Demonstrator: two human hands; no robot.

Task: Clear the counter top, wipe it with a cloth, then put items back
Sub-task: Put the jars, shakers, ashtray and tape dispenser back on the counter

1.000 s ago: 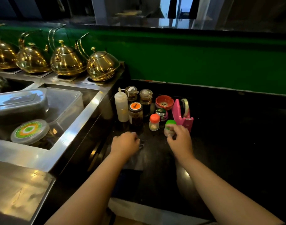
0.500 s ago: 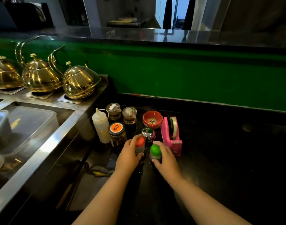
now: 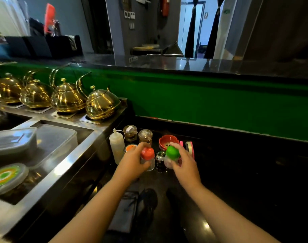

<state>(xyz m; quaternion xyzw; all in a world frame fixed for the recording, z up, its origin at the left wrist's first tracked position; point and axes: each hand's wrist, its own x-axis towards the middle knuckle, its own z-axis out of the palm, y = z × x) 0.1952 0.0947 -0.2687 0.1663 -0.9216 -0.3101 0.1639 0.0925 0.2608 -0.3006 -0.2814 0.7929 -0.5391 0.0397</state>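
Note:
My left hand (image 3: 132, 163) grips a small clear shaker with an orange-red cap (image 3: 147, 153), held above the black counter top (image 3: 246, 181). My right hand (image 3: 184, 165) holds a matching shaker with a green cap (image 3: 172, 153), also lifted. Behind them on the counter stand a white squeeze bottle (image 3: 116, 146), two glass jars (image 3: 130, 132) (image 3: 145, 135), a jar with an orange lid (image 3: 131, 148) partly hidden by my left hand, a red bowl (image 3: 165, 140), a small chrome bell-like item (image 3: 160, 156) and a pink tape dispenser (image 3: 190, 148).
Left of the counter, a steel unit (image 3: 90, 142) carries several brass kettles (image 3: 101, 104) and a recessed well with clear plastic containers (image 3: 50, 142). A green wall panel (image 3: 211, 106) runs behind, topped by a dark ledge. A grey cloth (image 3: 127, 207) lies near the counter's front.
Both hands have lifted their shakers off the counter; the left hand, a second ago resting on the counter, took the orange-capped one. The view tilted upward.

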